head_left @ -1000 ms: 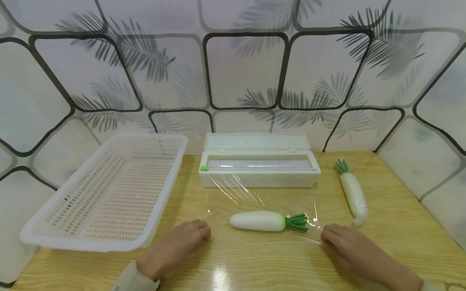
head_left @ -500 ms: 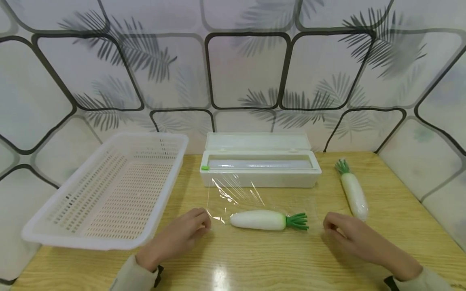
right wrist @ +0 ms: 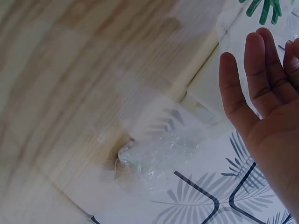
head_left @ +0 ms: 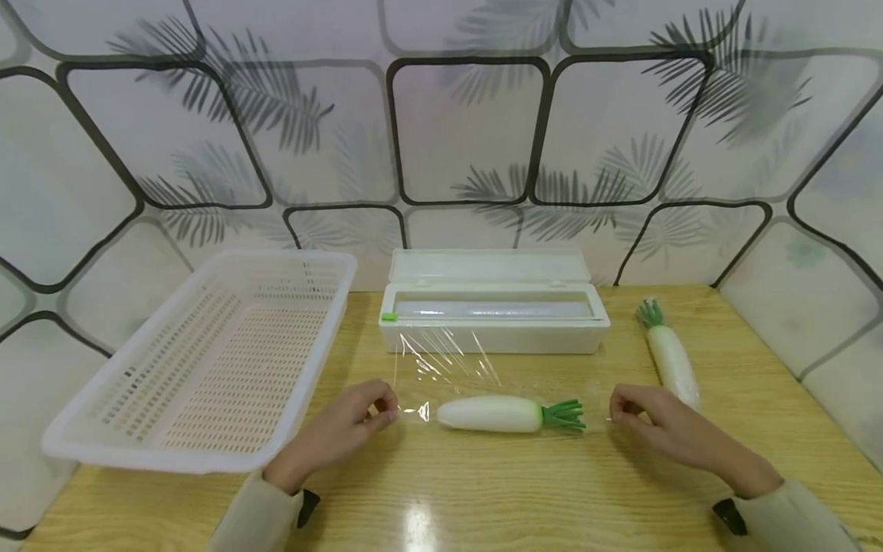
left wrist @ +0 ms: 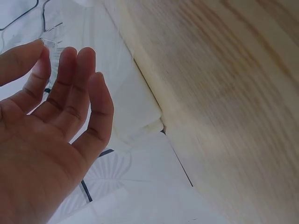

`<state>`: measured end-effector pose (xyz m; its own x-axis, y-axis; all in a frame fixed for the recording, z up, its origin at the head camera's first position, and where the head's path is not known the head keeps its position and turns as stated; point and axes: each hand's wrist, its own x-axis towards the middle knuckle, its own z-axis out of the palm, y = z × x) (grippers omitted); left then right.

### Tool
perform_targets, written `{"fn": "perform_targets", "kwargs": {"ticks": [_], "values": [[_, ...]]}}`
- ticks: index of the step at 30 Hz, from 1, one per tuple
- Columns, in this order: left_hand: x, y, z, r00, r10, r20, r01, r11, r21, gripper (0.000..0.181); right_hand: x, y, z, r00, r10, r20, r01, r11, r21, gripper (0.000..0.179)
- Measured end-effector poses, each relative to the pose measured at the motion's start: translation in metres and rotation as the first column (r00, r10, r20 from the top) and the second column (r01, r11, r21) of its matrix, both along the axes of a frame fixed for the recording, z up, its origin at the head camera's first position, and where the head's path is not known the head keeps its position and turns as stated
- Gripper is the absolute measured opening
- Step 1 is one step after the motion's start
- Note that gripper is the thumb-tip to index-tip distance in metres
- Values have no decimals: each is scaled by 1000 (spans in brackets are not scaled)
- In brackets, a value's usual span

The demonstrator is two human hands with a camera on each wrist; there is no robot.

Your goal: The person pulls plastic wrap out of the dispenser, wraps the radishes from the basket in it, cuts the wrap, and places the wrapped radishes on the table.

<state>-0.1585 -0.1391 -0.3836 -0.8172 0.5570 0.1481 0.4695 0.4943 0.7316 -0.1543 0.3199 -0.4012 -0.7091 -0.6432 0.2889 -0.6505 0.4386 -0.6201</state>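
A white radish (head_left: pixel 490 414) with green stalks lies crosswise on the table, under or behind a sheet of clear cling film (head_left: pixel 448 368). The sheet runs forward from a white dispenser box (head_left: pixel 493 340), whose lid stands raised. My left hand (head_left: pixel 343 429) pinches the film's near left corner between thumb and index finger; its other fingers are loosely bent in the left wrist view. At the near right corner, my right hand (head_left: pixel 679 431) pinches the film. The right wrist view shows that hand's fingers (right wrist: pixel 230 84), with the pinch mostly cut off at the frame edge.
To the left stands a white perforated basket (head_left: pixel 159 462). A second white radish (head_left: pixel 671 359), with shiny film around it, lies at the right, partly behind my right hand. A green slider (head_left: pixel 389 317) sits at the left end of the box. Patterned wall panels (head_left: pixel 469 130) enclose the back and sides.
Both hands have moved slightly up and toward the box, carrying the film's near edge. Glints on the film shifted to its left side. The radish and box stay in place.
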Motion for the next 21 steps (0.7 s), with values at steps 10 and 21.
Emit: {"fn": "perform_targets", "kwargs": {"ticks": [10,21], "values": [[-4,8,2,998,58,16,-58,998,-7,7,-14,5,-2,999,-29,-41,28,1000,-13,32],[-11,18,-1,988,153,2,-153,988,-7,5,-17,3,-1,998,-61,-11,61,998,-1,21]]}}
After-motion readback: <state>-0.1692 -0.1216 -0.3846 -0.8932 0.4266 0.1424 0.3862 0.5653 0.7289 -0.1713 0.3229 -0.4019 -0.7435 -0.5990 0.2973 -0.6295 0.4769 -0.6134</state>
